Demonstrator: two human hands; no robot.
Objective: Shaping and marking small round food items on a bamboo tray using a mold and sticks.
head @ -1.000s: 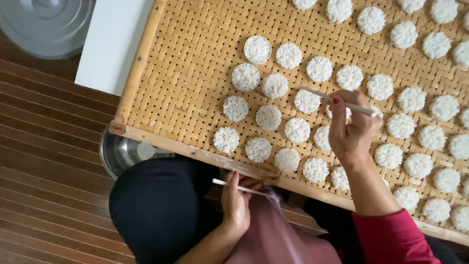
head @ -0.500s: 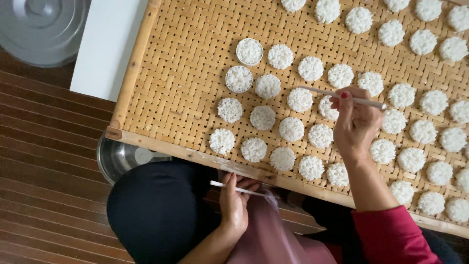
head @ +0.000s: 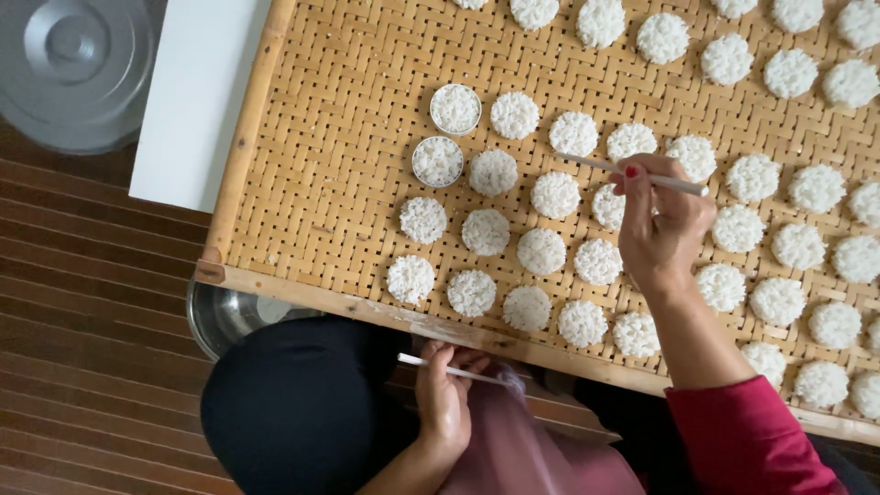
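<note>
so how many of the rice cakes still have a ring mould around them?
2. One ringed rice cake at the left end of its row, the other just below-left of it. More could sit hidden under the right hand.

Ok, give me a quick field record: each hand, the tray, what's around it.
left hand: at the lap, below the tray edge, holding a thin white stick
right hand: over the tray, holding a white stick
tray: woven bamboo, rows of white rice discs
ring moulds: two discs at the left end ringed
under tray: metal bowl
floor: metal lid
</note>
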